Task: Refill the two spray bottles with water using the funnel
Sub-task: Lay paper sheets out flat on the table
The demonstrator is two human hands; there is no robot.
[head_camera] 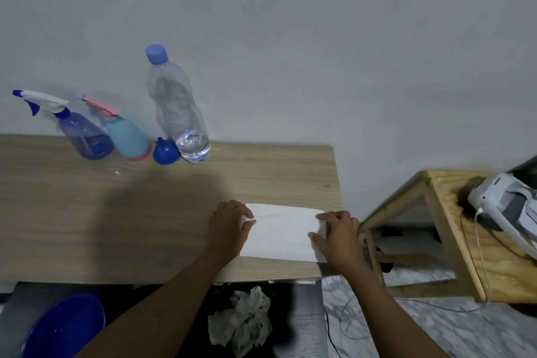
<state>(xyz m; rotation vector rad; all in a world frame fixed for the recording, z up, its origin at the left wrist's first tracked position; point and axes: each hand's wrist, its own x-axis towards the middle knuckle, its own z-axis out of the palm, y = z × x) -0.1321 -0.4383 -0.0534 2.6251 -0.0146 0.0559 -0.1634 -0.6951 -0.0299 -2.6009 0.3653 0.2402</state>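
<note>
Two spray bottles stand at the back left of the wooden table [87, 212]: a translucent blue one [82, 135] with a white and blue trigger, and a light teal one [129, 136] with a pink trigger and base. A small blue funnel [166, 152] rests upside down beside them, touching a tall clear water bottle [178, 109] with a blue cap and a little water at its bottom. Near the table's front right, my left hand [229, 227] and my right hand [338, 234] pinch the two ends of a folded white paper towel [283, 231] lying flat.
A blue bowl [62, 325] and a crumpled grey cloth [244, 321] sit below the table's front edge on a dark surface. A wooden stool [453, 229] with a white device and cable stands at the right. A plain wall rises behind the table.
</note>
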